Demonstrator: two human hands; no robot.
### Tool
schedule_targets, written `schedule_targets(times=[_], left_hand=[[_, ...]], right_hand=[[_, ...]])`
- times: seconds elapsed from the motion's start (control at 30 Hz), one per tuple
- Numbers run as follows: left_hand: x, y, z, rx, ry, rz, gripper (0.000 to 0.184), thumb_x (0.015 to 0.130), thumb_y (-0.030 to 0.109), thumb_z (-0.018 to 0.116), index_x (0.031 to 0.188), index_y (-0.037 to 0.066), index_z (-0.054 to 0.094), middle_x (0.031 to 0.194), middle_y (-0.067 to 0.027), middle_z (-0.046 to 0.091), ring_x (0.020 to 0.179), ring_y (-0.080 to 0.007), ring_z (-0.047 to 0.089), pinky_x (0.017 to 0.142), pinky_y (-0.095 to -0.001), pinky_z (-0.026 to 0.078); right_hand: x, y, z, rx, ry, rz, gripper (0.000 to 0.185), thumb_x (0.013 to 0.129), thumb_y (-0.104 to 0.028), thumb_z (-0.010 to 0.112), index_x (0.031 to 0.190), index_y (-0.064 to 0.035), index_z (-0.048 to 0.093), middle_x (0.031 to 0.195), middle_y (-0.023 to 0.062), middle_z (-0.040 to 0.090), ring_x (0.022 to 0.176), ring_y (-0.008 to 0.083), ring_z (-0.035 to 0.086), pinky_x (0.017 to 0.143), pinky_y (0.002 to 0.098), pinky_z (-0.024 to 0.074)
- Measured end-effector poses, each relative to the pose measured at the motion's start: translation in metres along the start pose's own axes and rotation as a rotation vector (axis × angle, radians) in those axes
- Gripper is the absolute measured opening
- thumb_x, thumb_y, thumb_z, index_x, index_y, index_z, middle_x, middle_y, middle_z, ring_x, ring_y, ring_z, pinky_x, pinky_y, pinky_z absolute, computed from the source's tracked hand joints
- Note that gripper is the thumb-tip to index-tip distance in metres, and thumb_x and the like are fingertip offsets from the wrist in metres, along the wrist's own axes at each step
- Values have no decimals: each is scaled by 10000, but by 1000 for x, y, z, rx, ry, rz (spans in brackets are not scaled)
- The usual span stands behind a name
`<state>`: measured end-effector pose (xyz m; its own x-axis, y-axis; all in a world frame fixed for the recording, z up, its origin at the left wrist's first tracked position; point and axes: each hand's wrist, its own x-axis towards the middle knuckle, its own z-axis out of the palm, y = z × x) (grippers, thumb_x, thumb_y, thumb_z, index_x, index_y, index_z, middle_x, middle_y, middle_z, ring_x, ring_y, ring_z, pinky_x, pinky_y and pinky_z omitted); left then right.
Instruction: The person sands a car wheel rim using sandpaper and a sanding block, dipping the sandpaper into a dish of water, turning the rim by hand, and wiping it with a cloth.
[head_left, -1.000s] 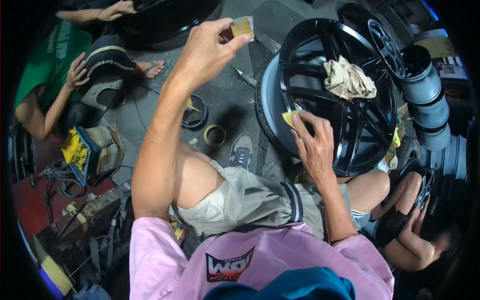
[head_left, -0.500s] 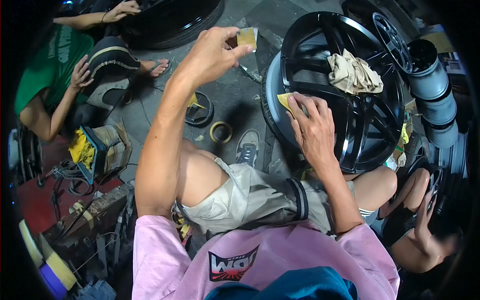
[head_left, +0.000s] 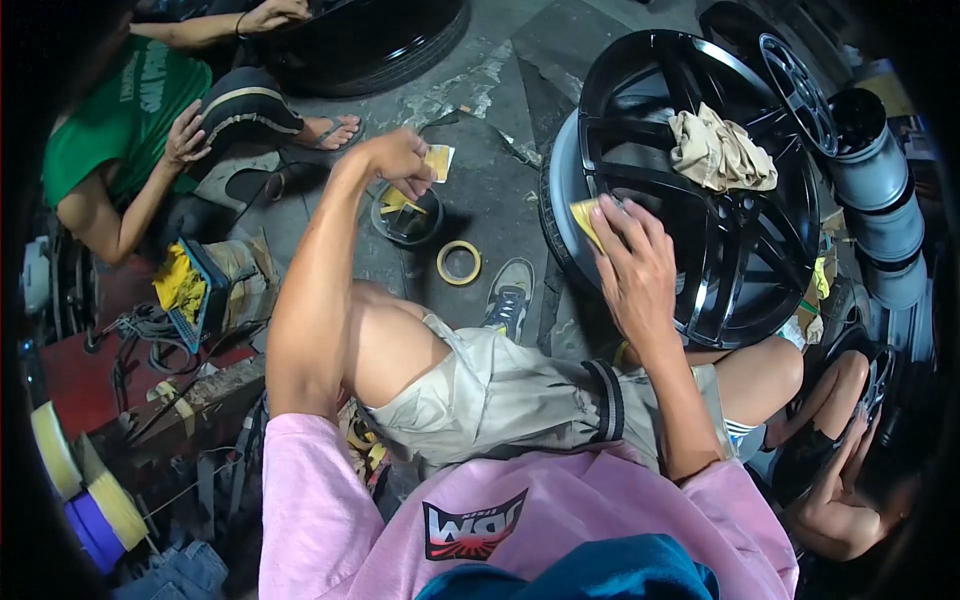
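Pinched in my left hand [head_left: 398, 163] is a small square of yellow sandpaper [head_left: 438, 163] with a pale edge. Just below that hand, a dark round bowl [head_left: 432, 228] stands on the floor with yellow pieces in it. My right hand [head_left: 638, 255] rests at the near-left side of a large glossy black spoked wheel [head_left: 722, 262], fingers closed on a folded piece of yellow sandpaper [head_left: 586, 220] beside the grey rim barrel [head_left: 568, 190]. A crumpled beige cloth [head_left: 722, 150] lies on the wheel's spokes.
A tape roll [head_left: 459, 262] lies near my shoe [head_left: 509, 300]. Grey rims [head_left: 880, 190] are stacked at right. A co-worker in green [head_left: 130, 130] sits at upper left, another person [head_left: 840, 500] at lower right. A blue-edged box with yellow cloth [head_left: 182, 282] stands left.
My left hand has come down and leftward with its sandpaper, now beside the bowl. My right hand stays near the rim with little movement. The view has shifted slightly.
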<state>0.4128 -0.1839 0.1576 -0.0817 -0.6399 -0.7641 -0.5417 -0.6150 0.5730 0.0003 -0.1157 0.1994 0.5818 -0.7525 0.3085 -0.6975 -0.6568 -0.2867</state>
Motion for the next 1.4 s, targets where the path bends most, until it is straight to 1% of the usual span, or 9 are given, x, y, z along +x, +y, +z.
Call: schedule_targets(times=[0.33,0.53,0.73,0.77,0.87,0.97,1.07,1.13,1.4], left_hand=[[-5,-25,13,135,-7,-135,228,961,152,826,992,-67,769,814,-116,742,686,-182,749,617,-345,669],[-63,-26,-31,257,301,285,259,1012,214,797,892,-15,808,690,-71,730,628,-149,731,583,-296,602],[-155,-78,8,353,552,231,335,991,269,824,770,30,745,600,-64,676,529,-141,657,542,-353,520],[-156,-103,24,265,505,145,201,1007,232,798,943,44,828,625,-38,678,585,-91,641,549,-313,513],[-168,-179,97,391,495,54,244,946,210,806,856,-16,790,804,-282,715,675,-376,739,653,-472,566],[-199,-245,174,387,302,-119,185,842,131,791,903,-43,769,962,-336,723,907,-516,718,781,-524,590],[-192,-376,252,332,184,-96,290,774,120,840,998,-46,764,1014,-307,757,920,-457,745,800,-518,598],[-187,-388,267,395,-202,-386,275,798,108,801,1015,-52,746,1056,-314,765,1043,-460,762,809,-514,626],[-211,-308,248,145,107,-217,454,837,142,793,1242,-52,724,1187,-318,753,1166,-447,731,975,-471,588]], right_hand=[[7,2,-6,-5,-36,-75,594,872,-52,763,1460,-78,690,1573,66,618,1497,320,518,1122,463,443],[-44,7,-19,-172,-330,-188,587,857,-60,779,1439,-76,708,1549,66,644,1563,356,455,1149,480,440],[9,-17,-57,117,144,-96,485,923,47,717,1396,-57,746,1444,110,719,1393,358,637,1173,456,472],[11,-10,-54,67,135,-96,488,932,56,698,1407,-49,738,1440,109,718,1394,345,632,1183,460,466],[-8,17,-35,29,31,-94,554,888,61,686,1431,-46,719,1466,121,695,1404,345,618,1182,455,465],[-36,13,-23,59,-57,-97,580,859,25,716,1436,-36,711,1476,137,680,1403,335,618,1160,452,472],[-29,10,-7,89,29,-39,571,858,-7,756,1426,-36,708,1471,122,680,1369,311,633,1145,448,473],[-10,6,0,113,56,-11,564,859,-23,775,1418,-37,702,1449,121,683,1338,299,644,1110,438,486],[-35,19,-16,55,39,-60,651,790,-47,830,1426,-62,689,1392,82,678,1334,310,622,1058,445,501]])
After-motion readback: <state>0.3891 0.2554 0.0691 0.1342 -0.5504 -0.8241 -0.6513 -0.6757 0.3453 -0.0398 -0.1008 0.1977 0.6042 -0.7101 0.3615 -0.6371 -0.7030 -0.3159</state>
